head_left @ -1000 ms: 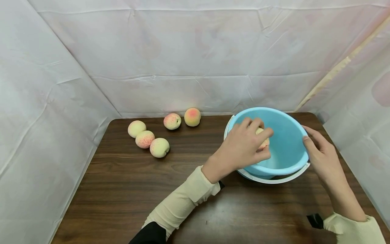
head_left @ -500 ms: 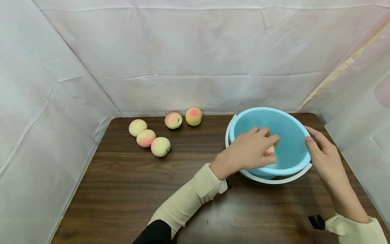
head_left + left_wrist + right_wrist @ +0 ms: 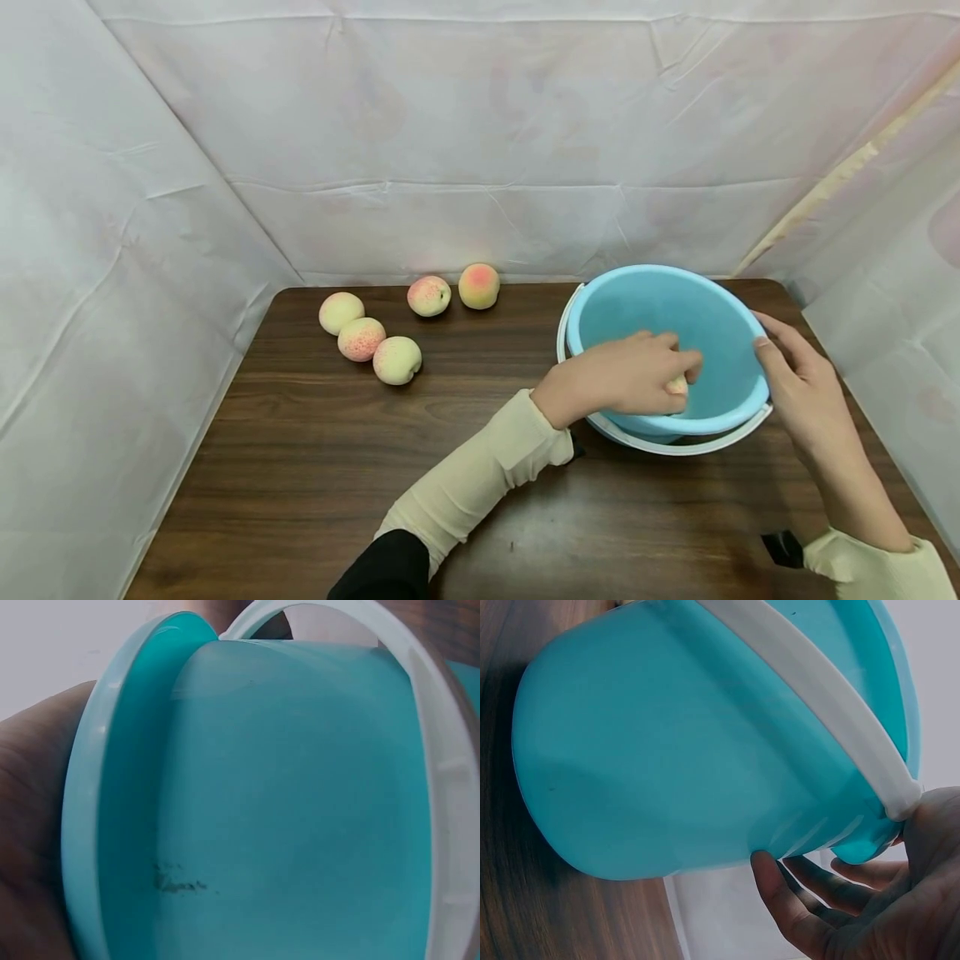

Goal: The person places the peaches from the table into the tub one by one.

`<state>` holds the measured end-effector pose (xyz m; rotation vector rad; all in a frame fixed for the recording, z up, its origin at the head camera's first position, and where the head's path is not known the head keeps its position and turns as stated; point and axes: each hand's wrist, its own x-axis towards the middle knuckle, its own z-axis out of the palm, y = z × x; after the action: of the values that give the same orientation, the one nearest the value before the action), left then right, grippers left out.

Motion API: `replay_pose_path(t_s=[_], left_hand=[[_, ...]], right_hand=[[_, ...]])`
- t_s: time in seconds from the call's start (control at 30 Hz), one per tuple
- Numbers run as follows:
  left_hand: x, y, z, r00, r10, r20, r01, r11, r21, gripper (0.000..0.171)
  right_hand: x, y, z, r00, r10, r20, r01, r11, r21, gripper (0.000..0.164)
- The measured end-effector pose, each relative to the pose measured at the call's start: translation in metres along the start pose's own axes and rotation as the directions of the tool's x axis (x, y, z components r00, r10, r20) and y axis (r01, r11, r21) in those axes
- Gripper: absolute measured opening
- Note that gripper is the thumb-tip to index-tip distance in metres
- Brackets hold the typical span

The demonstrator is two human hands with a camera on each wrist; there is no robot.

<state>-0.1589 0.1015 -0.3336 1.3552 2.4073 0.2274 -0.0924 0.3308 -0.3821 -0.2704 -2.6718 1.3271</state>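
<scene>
A light blue bucket [image 3: 720, 423] stands at the right of the table, its white handle [image 3: 693, 448] hanging down around the front. Reaching over the near left rim, my left hand [image 3: 637, 375] is down in the bucket's mouth and holds a peach [image 3: 678, 385], mostly hidden by the curled fingers. In the left wrist view the bucket wall hides those fingertips. My right hand [image 3: 810, 387] grips the rim on the right, thumb on top. The right wrist view shows its fingers [image 3: 784, 900] along the outer wall under the rim.
Three peaches lie in a slanting row at the left: a pale one [image 3: 342, 313], a speckled one [image 3: 362, 339] and another pale one [image 3: 397, 361]. Two more, a red-tinged peach [image 3: 429, 296] and an orange peach [image 3: 478, 286], sit near the back edge. White sheeting [image 3: 450, 100] surrounds the table [image 3: 300, 500].
My left hand has moved right and lower into the bucket with the peach, which shows less now. My right hand stays on the rim. The view has shifted slightly.
</scene>
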Motion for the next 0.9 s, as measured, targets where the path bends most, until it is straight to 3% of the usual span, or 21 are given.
replay_pose_path(t_s=[0.17,0.33,0.9], left_hand=[[0.0031,-0.0005,0.0002,0.997,0.054,0.055,-0.049,0.995,-0.082,0.028],[0.0035,-0.0013,0.0013,0.994,0.089,0.062,-0.080,0.989,-0.128,0.029],[0.0048,0.0005,0.0000,0.991,0.111,0.079,-0.101,0.987,-0.123,0.023]], right_hand=[[-0.0001,-0.0003,-0.0002,1.000,0.000,0.005,0.000,1.000,0.008,0.051],[0.0005,0.0000,0.0004,1.000,-0.005,0.004,0.005,1.000,0.008,0.050],[0.0009,0.0001,0.0015,1.000,0.005,0.008,-0.005,1.000,0.000,0.051]])
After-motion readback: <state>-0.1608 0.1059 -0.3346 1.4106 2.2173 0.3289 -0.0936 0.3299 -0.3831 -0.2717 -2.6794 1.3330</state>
